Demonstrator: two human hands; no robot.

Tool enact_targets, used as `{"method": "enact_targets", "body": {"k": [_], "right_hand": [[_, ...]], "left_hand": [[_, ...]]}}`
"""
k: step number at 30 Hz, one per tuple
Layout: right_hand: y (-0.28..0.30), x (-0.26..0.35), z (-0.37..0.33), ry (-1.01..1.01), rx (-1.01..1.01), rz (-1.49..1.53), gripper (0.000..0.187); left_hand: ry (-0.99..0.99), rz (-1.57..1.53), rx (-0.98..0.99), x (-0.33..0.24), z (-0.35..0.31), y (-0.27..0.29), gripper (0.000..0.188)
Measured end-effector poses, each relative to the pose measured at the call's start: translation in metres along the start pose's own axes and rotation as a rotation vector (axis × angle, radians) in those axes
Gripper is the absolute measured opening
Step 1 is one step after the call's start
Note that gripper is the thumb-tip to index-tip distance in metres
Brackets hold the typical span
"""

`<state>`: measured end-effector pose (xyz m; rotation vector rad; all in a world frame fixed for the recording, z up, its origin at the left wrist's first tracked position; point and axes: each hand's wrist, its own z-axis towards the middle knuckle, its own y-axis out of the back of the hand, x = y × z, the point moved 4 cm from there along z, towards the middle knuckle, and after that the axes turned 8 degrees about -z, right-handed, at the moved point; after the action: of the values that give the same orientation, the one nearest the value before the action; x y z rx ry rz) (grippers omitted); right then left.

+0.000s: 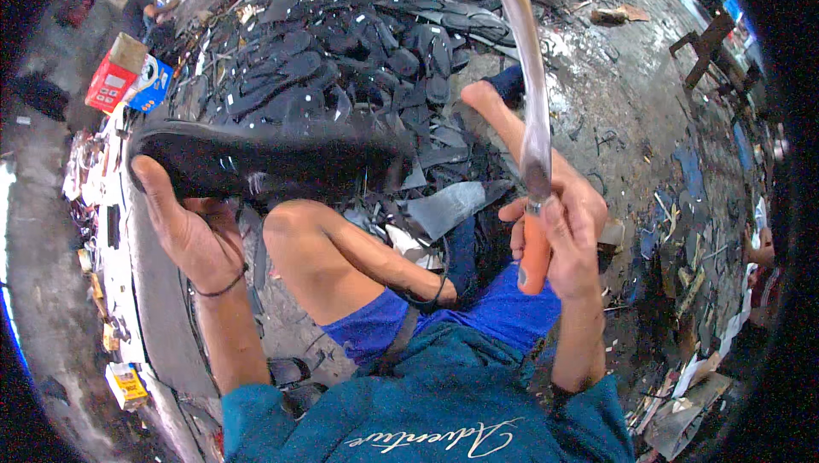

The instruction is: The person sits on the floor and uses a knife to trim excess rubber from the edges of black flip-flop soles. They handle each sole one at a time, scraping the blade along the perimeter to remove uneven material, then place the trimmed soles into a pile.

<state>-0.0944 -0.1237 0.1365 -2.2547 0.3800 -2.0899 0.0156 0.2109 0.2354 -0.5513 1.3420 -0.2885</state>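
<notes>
My left hand (pixel 198 239) is closed on the left end of a long black shoe sole (pixel 281 160), its thumb over the near face. The sole lies crosswise above my bent knee, and its right end is blurred. In my right hand (pixel 572 232) is a knife (pixel 531 79) with an orange handle and a long, curved blade, pointing up and away from me. Sole and blade are apart. Beyond the sole spreads a large heap of black soles (pixel 281 70) on the floor.
Black scraps and a grey sheet piece (pixel 452 207) lie near my legs. At the left stand a red box (pixel 113 79), a blue box (pixel 152 83) and a small yellow box (pixel 126 384). A person (pixel 141 9) is at the far left. Debris litters the floor (pixel 636 113) at right.
</notes>
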Motion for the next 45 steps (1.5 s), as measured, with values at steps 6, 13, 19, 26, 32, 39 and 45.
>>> {"method": "enact_targets", "body": {"k": [6,13,19,26,32,39,45], "right_hand": [[0.002,-0.055,-0.048,-0.023,-0.194,-0.068,0.031],[0.017,-0.060,-0.108,-0.025,-0.283,-0.645,0.028],[-0.002,-0.068,-0.140,-0.004,-0.124,-0.762,0.030],[-0.011,-0.057,-0.142,0.100,-0.087,-0.961,0.030],[-0.025,-0.046,-0.139,0.041,-0.037,-0.979,0.030],[-0.034,-0.038,-0.131,0.059,-0.020,-1.010,0.030],[-0.040,-0.030,-0.125,0.099,-0.027,-0.986,0.027]], "left_hand": [[0.750,0.161,0.177,0.148,-0.102,0.007,0.035],[0.775,-0.324,-0.189,0.182,-0.140,-0.004,0.024],[0.735,-0.383,-0.318,0.170,-0.147,0.003,0.021],[0.731,-0.184,-0.167,0.165,-0.170,0.041,0.041],[0.723,-0.334,-0.267,0.159,-0.185,0.051,0.028],[0.693,-0.395,-0.237,0.157,-0.186,0.060,0.027],[0.684,-0.390,-0.240,0.160,-0.191,0.067,0.026]]}}
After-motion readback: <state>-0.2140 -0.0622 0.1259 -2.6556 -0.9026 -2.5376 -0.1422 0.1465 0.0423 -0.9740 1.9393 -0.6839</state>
